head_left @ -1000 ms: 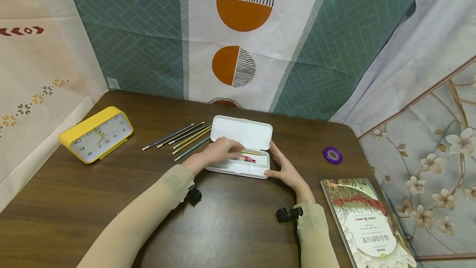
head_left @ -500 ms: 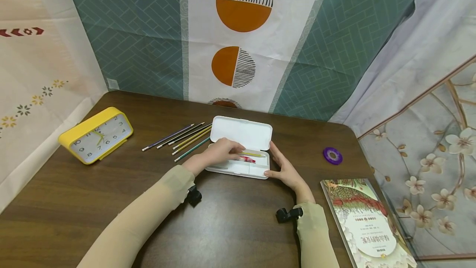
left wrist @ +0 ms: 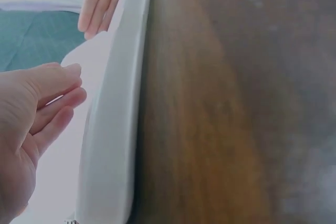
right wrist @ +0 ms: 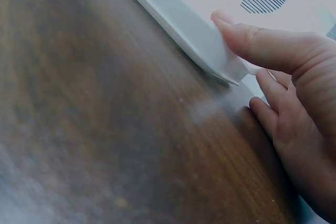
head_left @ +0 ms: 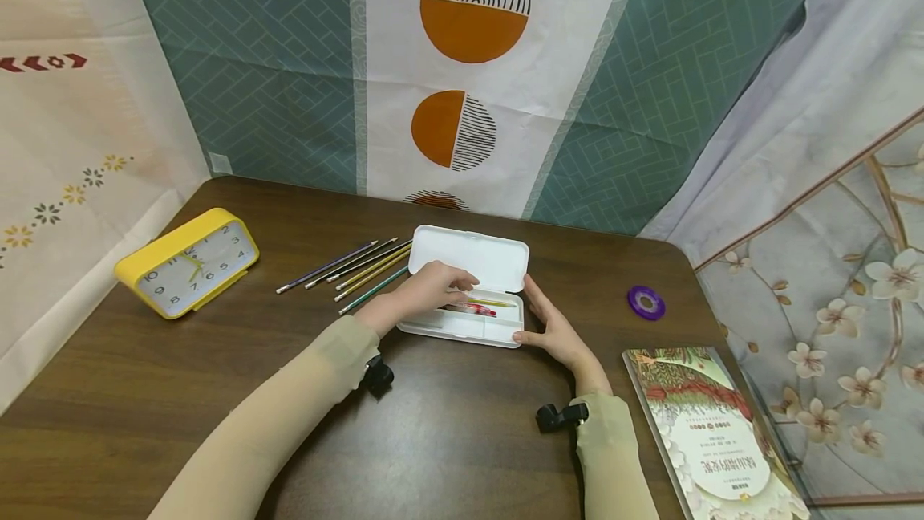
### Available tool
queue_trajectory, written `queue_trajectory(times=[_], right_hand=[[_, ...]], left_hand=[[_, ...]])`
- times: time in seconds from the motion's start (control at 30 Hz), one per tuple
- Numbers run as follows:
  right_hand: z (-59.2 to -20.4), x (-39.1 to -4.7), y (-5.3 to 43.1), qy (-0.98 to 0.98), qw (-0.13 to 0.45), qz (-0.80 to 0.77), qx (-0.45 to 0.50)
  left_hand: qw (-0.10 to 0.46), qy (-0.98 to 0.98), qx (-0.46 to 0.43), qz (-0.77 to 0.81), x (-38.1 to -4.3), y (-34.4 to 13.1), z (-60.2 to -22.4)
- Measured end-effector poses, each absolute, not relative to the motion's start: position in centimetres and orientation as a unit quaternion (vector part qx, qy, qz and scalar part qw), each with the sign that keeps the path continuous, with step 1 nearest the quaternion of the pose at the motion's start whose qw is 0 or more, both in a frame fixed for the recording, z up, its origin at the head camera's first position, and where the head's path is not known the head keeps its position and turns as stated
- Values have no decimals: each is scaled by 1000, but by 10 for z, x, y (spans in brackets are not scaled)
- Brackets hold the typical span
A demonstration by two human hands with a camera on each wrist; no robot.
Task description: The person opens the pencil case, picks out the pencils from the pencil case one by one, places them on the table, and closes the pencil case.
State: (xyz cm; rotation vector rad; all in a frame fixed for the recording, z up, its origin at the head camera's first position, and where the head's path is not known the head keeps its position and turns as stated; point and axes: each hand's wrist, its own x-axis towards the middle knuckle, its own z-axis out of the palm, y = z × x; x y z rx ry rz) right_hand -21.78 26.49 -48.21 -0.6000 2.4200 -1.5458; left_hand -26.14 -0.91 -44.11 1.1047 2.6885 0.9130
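Observation:
An open white pencil case (head_left: pixel 498 335) lies on the table with its lid (head_left: pixel 469 255) tipped back. My left hand (head_left: pixel 433 289) hovers over the left part of the tray; its fingers (left wrist: pixel 52 111) are loosely bent with nothing between them. A yellow pencil (head_left: pixel 498 302) and a red-and-clear pen (head_left: pixel 480 310) lie in the back compartment, their left ends hidden by that hand. My right hand (head_left: pixel 559 331) holds the case's right end, its thumb (right wrist: pixel 252 40) on the front corner and its fingers along the end wall up to the lid.
Several pencils (head_left: pixel 361 263) lie side by side left of the case. A yellow alarm clock (head_left: pixel 191 263) stands at the far left. A purple tape roll (head_left: pixel 646 302) and a book (head_left: pixel 715 432) lie to the right on the brown table (head_left: pixel 433 440).
My left hand has let go of the yellow pencil, which now lies in the case. The hand has lifted slightly and its fingers have loosened. My right hand stays in place.

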Motion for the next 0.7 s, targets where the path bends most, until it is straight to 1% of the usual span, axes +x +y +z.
queue_trajectory(times=[0.3, 0.7], right_hand=[[-487, -219, 268, 821, 99, -523, -207], [-486, -219, 268, 819, 105, -527, -203]], left_hand=[[53, 882, 363, 294, -270, -6, -442], [46, 885, 393, 247, -273, -5, -445]])
